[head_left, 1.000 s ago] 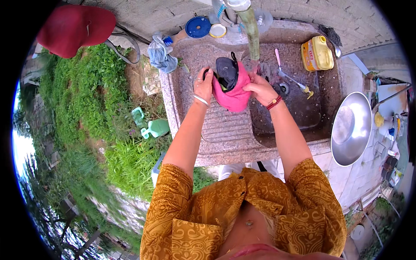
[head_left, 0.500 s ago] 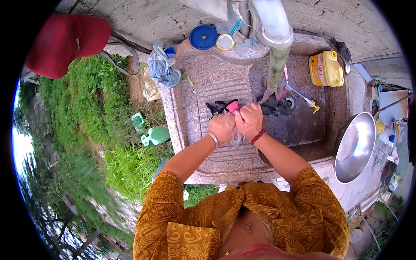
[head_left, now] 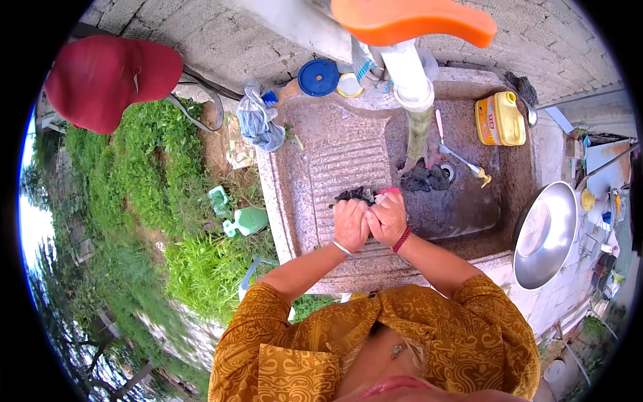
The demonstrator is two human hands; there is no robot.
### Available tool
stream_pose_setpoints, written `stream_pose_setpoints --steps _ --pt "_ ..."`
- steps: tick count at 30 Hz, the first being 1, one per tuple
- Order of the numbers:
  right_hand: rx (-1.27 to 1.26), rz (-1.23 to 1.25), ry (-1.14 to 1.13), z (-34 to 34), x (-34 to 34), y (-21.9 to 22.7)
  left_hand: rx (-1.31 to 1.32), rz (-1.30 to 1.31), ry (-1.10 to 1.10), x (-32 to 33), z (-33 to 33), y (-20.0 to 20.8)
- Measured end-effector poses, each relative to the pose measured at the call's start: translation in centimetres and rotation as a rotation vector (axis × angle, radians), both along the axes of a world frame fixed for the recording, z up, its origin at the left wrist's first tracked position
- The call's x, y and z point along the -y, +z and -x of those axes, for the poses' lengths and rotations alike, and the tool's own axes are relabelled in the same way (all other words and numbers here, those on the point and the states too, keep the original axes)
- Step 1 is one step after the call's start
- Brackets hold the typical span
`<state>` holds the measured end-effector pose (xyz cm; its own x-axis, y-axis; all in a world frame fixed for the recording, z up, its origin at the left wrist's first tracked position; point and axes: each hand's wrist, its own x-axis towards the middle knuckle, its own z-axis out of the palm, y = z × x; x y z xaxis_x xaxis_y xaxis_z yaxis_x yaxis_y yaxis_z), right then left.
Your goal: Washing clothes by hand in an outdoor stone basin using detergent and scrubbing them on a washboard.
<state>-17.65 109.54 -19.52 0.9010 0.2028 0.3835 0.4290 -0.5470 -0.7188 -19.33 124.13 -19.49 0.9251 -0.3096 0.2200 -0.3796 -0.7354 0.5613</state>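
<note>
My left hand (head_left: 350, 226) and my right hand (head_left: 388, 220) press side by side, fingers closed, on a bunched dark cloth (head_left: 355, 195) with a pink part showing by the right thumb. Most of the cloth's near side is hidden under my fingers. It lies on the ribbed washboard (head_left: 345, 157) of a speckled stone sink (head_left: 269, 194). Just right of the hands, another dark wet cloth (head_left: 429, 178) lies in the basin below a greenish pipe end (head_left: 416, 130).
An orange handle (head_left: 408, 23) hangs over the top of the white pipe. A yellow jug (head_left: 501, 120) and a brush (head_left: 469, 164) sit in the basin. A steel bowl (head_left: 546, 234) leans at the right. Blue lid (head_left: 318, 78) and grey-blue cloth (head_left: 258, 120) rest on the far rim.
Both hands have moved nearer to me along the ribs with the cloth, pressing it down. The view has tilted, bringing the orange handle in.
</note>
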Motion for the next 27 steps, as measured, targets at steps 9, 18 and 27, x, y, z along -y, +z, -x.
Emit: stream_pose_setpoints --steps 9,18,27 --pt "0.081 0.150 -0.402 -15.0 -1.5 -2.4 0.240 -0.290 0.371 2.6 -16.2 -2.5" --pt "-0.013 0.000 0.070 -0.3 0.5 -1.2 -0.105 -0.219 -0.246 -1.4 -0.6 -1.7" --pt "0.010 0.154 -0.423 -12.2 -2.3 -1.1 0.210 -0.346 0.309 1.6 -12.8 -2.4"
